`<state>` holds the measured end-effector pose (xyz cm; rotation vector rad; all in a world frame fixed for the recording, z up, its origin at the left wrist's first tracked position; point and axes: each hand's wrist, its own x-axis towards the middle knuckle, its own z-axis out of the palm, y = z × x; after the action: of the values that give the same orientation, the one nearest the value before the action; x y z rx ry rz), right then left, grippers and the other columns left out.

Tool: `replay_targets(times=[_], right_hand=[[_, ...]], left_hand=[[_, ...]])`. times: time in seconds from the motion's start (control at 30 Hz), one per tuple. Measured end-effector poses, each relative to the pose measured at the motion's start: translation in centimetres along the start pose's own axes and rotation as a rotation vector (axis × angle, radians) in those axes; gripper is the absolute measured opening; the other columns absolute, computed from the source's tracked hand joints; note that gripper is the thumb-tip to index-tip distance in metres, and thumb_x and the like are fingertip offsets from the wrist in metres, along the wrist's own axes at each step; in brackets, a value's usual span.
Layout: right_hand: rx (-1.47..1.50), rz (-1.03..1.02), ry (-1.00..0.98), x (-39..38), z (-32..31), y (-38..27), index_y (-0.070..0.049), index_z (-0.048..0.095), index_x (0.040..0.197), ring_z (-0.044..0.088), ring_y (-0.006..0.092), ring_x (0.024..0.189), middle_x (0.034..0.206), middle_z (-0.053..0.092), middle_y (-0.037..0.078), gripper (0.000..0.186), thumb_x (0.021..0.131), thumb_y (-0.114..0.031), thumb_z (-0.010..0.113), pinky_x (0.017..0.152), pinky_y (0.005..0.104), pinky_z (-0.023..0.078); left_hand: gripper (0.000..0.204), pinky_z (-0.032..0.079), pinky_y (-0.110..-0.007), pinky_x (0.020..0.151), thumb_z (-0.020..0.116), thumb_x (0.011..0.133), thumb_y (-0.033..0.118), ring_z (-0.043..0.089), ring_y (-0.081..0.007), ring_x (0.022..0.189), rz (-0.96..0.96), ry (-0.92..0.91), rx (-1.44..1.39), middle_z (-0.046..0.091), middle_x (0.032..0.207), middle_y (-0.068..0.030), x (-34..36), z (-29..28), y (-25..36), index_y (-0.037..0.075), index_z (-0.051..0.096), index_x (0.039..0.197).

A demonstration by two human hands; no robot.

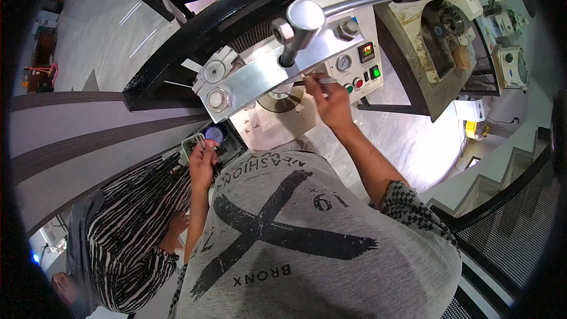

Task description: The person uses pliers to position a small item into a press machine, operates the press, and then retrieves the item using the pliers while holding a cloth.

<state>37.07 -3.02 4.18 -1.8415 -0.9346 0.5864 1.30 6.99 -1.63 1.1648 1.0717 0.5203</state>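
In front of me stands a press-like machine with a thick silver crossbar (260, 82), a central screw (289, 54) and a long lever handle (366, 1). Under the bar, a round metal plate (280, 99) shows on the pale base. My right hand (332, 105) is closed beside the bar's right side, its fingers pinching a thin pale tool (326, 81) whose kind I cannot make out. Lower left, my left hand (203, 159) has its fingers drawn together at a small clear box (192, 142); what they hold is hidden. Just beside it sits a round purple-blue lid (214, 136).
A control panel (357, 71) with a gauge, a small display and coloured buttons is on the machine's right. Farther right is a dirty tray-like housing (437, 41). A person in a striped top (133, 230) is close on my left. A black railing (177, 41) curves behind.
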Motion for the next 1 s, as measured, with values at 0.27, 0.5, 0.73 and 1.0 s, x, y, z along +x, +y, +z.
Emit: replay_targets(times=[0.27,0.5,0.73,1.0], right_hand=[[1.326,0.643,0.183,-7.0,-0.6,3.0,-0.005,0.056,0.107,0.066,0.0212,0.090,0.102,0.066,0.013,0.019,0.095,-0.019,0.062,0.080,0.0323,0.057],[1.607,0.791,-0.054,-11.9,2.4,-0.8,-0.007,0.057,0.110,0.063,0.0196,0.101,0.110,0.065,0.009,0.018,0.097,-0.019,0.058,0.093,0.0333,0.052],[1.280,0.813,-0.121,-14.7,2.3,2.1,-0.008,0.060,0.108,0.059,0.0158,0.102,0.110,0.062,0.004,0.022,0.097,-0.026,0.060,0.089,0.0314,0.049],[0.936,0.569,0.017,-14.2,4.5,3.0,-0.006,0.064,0.118,0.054,0.0118,0.109,0.111,0.061,0.001,0.036,0.092,-0.031,0.067,0.091,0.0280,0.042]], left_hand=[[0.040,0.046,-0.026,0.073,0.058,0.098,0.030,0.057,-0.0145,0.081,-0.176,-0.555,0.423,0.061,0.095,-0.0061,0.1,8.2,7.1,0.007,0.045,0.128],[0.065,0.043,-0.034,0.095,0.031,0.100,0.057,0.058,-0.0220,0.102,0.134,-0.593,0.591,0.059,0.117,-0.0134,1.2,17.0,4.3,0.006,0.039,0.140],[0.055,0.046,-0.034,0.082,0.033,0.099,0.049,0.055,-0.0173,0.084,-0.279,-0.541,0.266,0.057,0.091,-0.0059,0.3,20.0,5.7,0.011,0.046,0.136],[0.022,0.046,-0.042,0.074,0.037,0.098,0.020,0.056,-0.0342,0.083,0.548,-0.711,0.887,0.057,0.092,-0.0186,0.9,16.2,2.7,0.004,0.050,0.106]])
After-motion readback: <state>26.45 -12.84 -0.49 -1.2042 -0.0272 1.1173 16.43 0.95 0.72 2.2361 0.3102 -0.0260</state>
